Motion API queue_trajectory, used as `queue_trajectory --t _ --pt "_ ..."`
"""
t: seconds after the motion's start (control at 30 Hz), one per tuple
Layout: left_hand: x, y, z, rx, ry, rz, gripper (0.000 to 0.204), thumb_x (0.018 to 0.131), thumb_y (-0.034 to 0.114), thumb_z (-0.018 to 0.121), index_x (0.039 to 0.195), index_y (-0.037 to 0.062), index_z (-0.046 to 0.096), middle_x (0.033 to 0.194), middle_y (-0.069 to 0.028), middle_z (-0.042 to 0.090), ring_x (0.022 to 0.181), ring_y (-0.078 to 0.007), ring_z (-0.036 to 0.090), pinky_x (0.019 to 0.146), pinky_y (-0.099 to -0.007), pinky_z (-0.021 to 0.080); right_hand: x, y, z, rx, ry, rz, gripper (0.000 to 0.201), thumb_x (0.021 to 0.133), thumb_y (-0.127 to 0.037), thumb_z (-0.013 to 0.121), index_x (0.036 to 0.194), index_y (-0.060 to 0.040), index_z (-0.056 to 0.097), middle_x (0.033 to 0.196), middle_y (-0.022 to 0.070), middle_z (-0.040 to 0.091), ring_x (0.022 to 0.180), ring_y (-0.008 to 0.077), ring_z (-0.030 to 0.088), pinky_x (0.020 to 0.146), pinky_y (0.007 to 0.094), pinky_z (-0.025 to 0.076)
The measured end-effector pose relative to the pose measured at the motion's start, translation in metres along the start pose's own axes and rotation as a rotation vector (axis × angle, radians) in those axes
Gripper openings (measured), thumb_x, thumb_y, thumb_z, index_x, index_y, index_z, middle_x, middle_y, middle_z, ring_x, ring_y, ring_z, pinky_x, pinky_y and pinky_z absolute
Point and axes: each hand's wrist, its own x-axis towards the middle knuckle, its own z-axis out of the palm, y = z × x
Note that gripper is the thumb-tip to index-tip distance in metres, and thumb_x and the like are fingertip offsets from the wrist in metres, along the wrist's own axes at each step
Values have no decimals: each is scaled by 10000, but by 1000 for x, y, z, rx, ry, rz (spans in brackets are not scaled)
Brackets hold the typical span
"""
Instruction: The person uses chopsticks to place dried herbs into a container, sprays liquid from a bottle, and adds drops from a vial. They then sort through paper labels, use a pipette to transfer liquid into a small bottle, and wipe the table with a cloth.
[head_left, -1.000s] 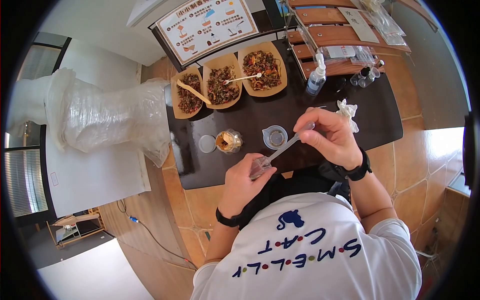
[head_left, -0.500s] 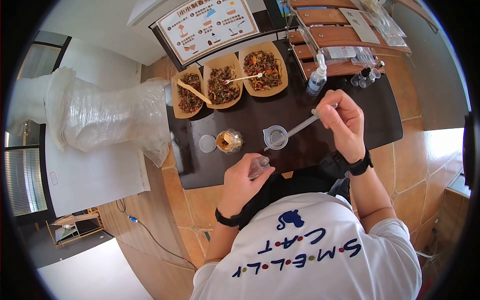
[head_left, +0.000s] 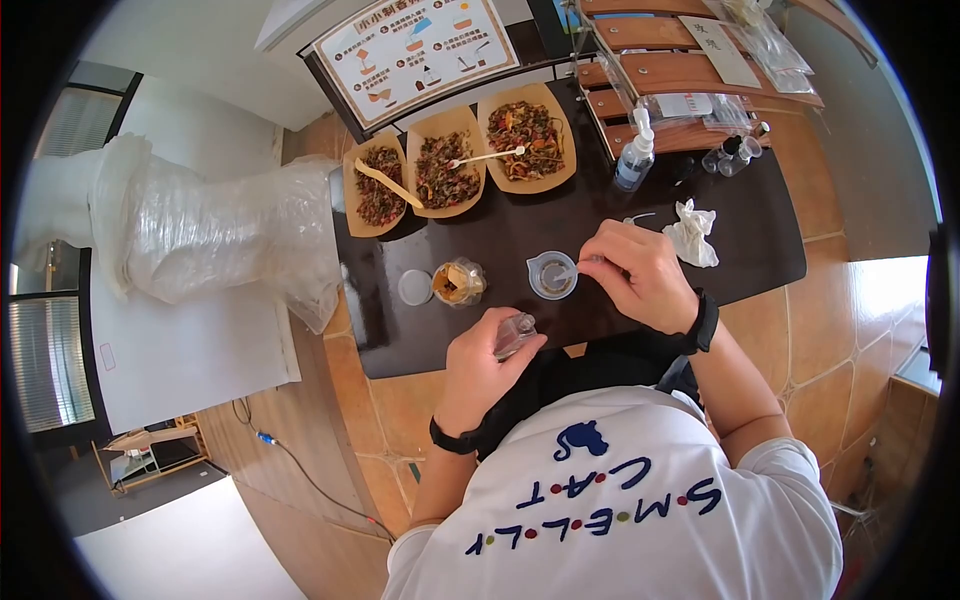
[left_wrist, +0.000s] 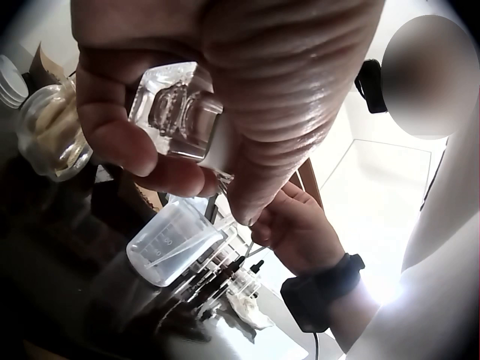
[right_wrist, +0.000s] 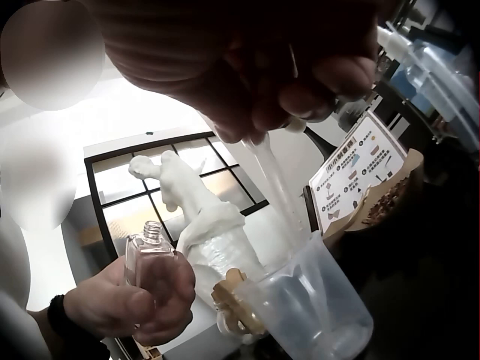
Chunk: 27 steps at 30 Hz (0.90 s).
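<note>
In the head view my left hand [head_left: 484, 358] grips a small clear glass bottle [head_left: 514, 335] with an uncapped threaded neck, seen plainly as a glass bottle [right_wrist: 152, 262] in the right wrist view. My right hand [head_left: 640, 275] pinches a translucent plastic dropper [right_wrist: 274, 176] near its top. The dropper's lower end reaches down into a plastic measuring cup [head_left: 552, 275] with a spout. Graduation marks show on the cup's wall [left_wrist: 169, 244] in the left wrist view, and a little liquid lies in its bottom.
Left of the cup stand a jar [head_left: 459, 283] with tan pieces and a white lid [head_left: 414, 288]. Paper trays of dried petals [head_left: 530, 140] line the back. A pump bottle [head_left: 633, 160], crumpled tissue [head_left: 692, 235], small bottles [head_left: 738, 157] and a wooden rack [head_left: 690, 75] are at right.
My right hand has drawn the dropper out of the bottle, lifted it back to the right, then lowered it into the measuring cup. The left hand stays nearly still with the bottle.
</note>
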Motion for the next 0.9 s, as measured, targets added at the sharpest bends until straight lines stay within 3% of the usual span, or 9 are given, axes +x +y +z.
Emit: queue_trajectory --t 0.07,0.17,0.23,0.33,0.6,0.7,0.77,0.9 --pt "0 -1 0 6 4 -7 389 798 207 872 1062 36 643 851 -115 730 752 -222 717 702 -304 548 0 3 1 -32 0 -53 110 840 -35 727 920 -27 653 771 107 591 664 310 599 579 363 468" --pt "0 0 0 5 12 -5 389 798 211 872 1060 36 643 853 -118 730 748 -231 715 702 -306 548 0 1 2 52 79 -81 82 865 -20 708 927 -27 655 779 93 585 638 252 585 567 337 450" --pt "-1 1 -1 9 18 1 389 798 214 872 1059 37 643 853 -120 730 746 -236 714 701 -306 548 0 -12 -9 228 138 129 50 912 -18 683 955 -23 657 801 47 580 657 144 549 592 280 422" --pt "0 -1 -1 18 20 18 390 798 218 871 1058 38 643 851 -123 729 740 -245 713 699 -309 549 -2 -9 -20 450 190 159 36 959 -33 655 991 -17 654 843 4 571 718 70 498 643 230 395" --pt "0 0 0 -4 7 5 393 804 217 869 1068 39 639 828 -115 722 722 -219 704 687 -306 544 -2 -17 -31 590 130 145 118 992 -114 663 1037 -7 641 907 21 582 796 78 510 701 220 406" --pt "0 1 0 22 19 41 350 830 253 838 1050 62 643 821 -111 723 720 -278 719 650 -337 565 -3 -17 -30 615 89 194 117 993 -115 659 1043 -9 642 907 21 585 801 79 513 711 220 410" --pt "0 0 -1 14 8 16 391 809 220 866 1069 37 638 827 -112 723 723 -209 702 690 -301 544 -3 -16 -29 599 121 152 116 992 -112 659 1042 -9 644 910 21 587 795 78 513 710 220 412" --pt "-1 -1 -1 19 11 13 393 809 221 867 1068 35 637 827 -112 723 724 -211 703 692 -302 545 -2 -17 -30 599 147 138 111 987 -104 663 1039 -7 645 911 20 585 793 74 515 705 218 409"
